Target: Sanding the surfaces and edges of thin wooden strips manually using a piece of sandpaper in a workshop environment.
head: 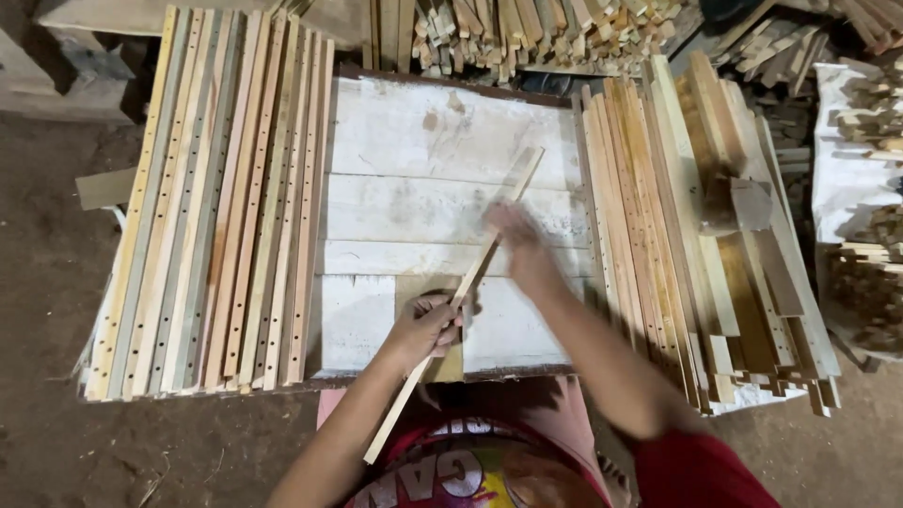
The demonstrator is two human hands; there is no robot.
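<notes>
A long thin wooden slat (522,177) lies diagonally over the white-painted plank board (404,132), running from near my lap up to the upper right. My left hand (428,325) grips the slat near its lower part. My right hand (515,246) is blurred and rests on the slat's middle, fingers closed around or against it. A small square of brown sandpaper or card (412,287) lies under my left hand on the board.
A row of drilled wooden slats (216,198) lies side by side to the left of the board. A stack of plain slats (677,226) is piled on the right. Bundles of short wood sticks (527,28) sit at the back, and more (865,273) at far right. Dirt floor surrounds.
</notes>
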